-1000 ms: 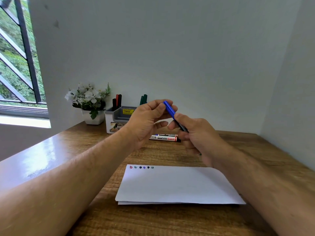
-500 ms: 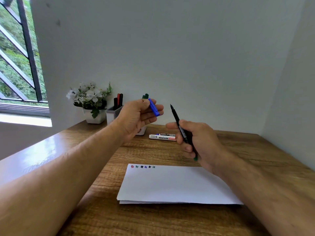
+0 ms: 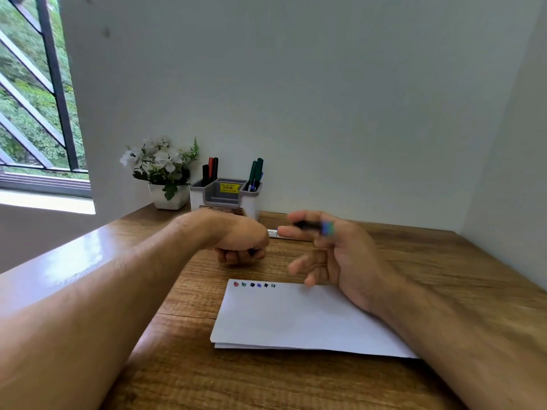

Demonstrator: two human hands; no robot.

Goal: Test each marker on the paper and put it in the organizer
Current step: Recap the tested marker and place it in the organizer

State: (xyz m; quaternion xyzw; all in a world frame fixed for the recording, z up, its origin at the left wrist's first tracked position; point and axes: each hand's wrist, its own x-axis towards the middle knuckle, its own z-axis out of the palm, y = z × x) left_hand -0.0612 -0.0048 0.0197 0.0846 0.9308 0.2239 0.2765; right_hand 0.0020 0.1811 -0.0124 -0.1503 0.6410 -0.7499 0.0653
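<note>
Fingers (image 3: 291, 232) pinching marker (image 3: 313, 226) above paper (image 3: 296, 318)

Left hand (image 3: 239, 241) down from chest height to the brown wooden desk (image 3: 444, 276), now a curled fist resting just in front of the white-and-grey plastic organizer (image 3: 226, 196); the blue cap it pinched half a second ago is no longer visible, possibly inside the fist. Right hand (image 3: 334, 253) has rolled palm-inward, lower fingers spread. The thin black marker (image 3: 313, 226) it holds has swung from upright to roughly level, blurred. Organizer front uncovered again.
</note>
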